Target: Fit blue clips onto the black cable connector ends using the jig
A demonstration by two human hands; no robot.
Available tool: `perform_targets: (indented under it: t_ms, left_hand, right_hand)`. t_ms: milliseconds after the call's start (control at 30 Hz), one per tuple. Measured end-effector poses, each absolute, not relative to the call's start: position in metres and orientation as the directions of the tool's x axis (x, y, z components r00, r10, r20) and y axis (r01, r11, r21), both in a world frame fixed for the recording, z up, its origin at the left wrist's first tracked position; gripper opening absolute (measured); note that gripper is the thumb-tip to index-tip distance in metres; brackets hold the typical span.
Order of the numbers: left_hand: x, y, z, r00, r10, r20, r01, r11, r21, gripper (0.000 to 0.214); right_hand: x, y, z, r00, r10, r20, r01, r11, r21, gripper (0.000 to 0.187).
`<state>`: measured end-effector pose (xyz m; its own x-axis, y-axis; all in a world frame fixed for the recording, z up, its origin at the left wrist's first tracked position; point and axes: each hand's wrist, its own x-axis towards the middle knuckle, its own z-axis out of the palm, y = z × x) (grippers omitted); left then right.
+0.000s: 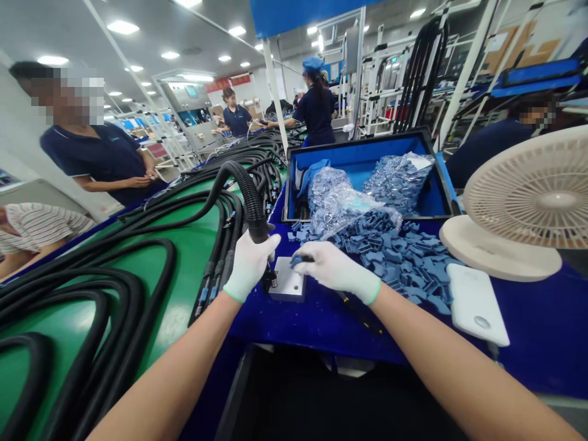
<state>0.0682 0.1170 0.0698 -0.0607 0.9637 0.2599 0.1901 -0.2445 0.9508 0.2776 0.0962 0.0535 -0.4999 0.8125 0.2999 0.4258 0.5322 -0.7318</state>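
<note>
My left hand point(250, 260), in a white glove, is closed around the end of a black corrugated hose point(252, 199) that arches up and back to the left. A dark fitting with a metal spring-like tip point(274, 280) sticks out below that fist. My gloved right hand point(337, 266) pinches a small blue-grey plastic clip point(299, 260) between thumb and fingers. Between and under the hands lies a silver metal block point(287, 285) with a hole in it. Loose blue-grey clips point(413, 260) are heaped just beyond my right hand.
Black hoses point(124, 275) cover the green mat point(193, 239) on the left. Bagged clips point(340, 190) fill a blue-lined box point(289, 205) behind the heap. A fan point(500, 251) and a white power bank-like device point(478, 303) stand right. Several people are around the table.
</note>
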Motion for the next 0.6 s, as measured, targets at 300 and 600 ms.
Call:
perform_targets:
  t_ms: [300, 600]
  left_hand:
    - [0.052, 0.125, 0.064, 0.03, 0.958, 0.284, 0.162, -0.285, 0.945, 0.04]
    - [-0.032, 0.129, 0.048, -0.249, 0.951, 0.183, 0.358, -0.086, 0.93, 0.053]
  right_hand:
    - [0.219, 0.132, 0.031, -0.636, 0.755, 0.158, 0.42, 0.511, -0.75, 0.036]
    - [0.222, 0.13, 0.031, -0.575, 0.797, 0.186, 0.401, 0.473, -0.785, 0.025]
